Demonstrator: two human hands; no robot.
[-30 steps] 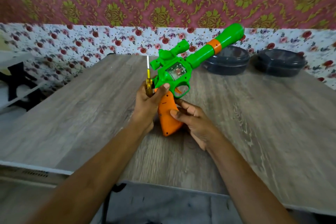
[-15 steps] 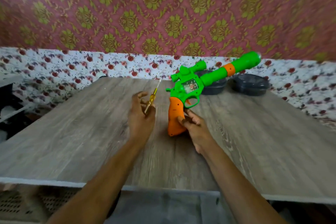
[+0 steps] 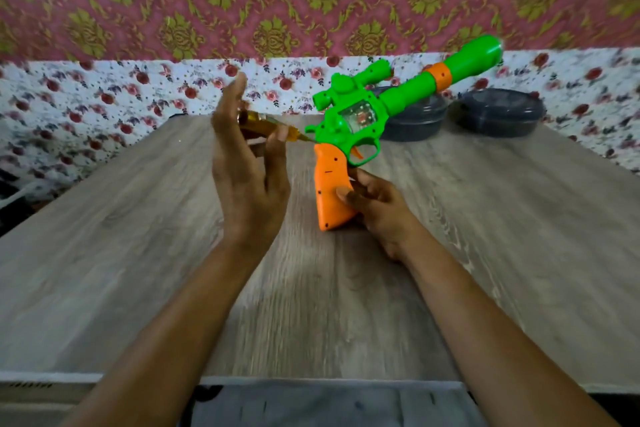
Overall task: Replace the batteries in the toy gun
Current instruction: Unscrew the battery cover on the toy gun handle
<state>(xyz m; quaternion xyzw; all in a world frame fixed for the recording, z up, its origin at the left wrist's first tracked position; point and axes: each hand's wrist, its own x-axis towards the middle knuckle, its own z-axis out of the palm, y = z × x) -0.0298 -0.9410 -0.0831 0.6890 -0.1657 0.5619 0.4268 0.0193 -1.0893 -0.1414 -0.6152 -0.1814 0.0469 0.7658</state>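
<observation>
The toy gun [image 3: 360, 121] has a green body, a long green barrel with an orange ring, and an orange handle [image 3: 329, 191]. It stands on its handle base on the wooden table [image 3: 138, 253], barrel pointing up to the right. My right hand [image 3: 377, 208] grips the lower handle from the right. My left hand [image 3: 246, 170] is raised left of the gun and holds a yellow screwdriver [image 3: 270, 126] between thumb and fingers, while one finger sticks straight up. The screwdriver lies nearly level, its tip at the top rear of the handle.
Two dark round lidded containers [image 3: 415, 118] [image 3: 498, 113] sit at the table's far edge behind the gun, against the flowered wall. The table's near edge [image 3: 311, 381] runs just above my forearms. A dark object shows at the far left [image 3: 10, 194].
My left hand has turned the screwdriver from upright to nearly level and brought its tip to the gun's handle. The gun stays upright in my right hand. The camera view has shifted.
</observation>
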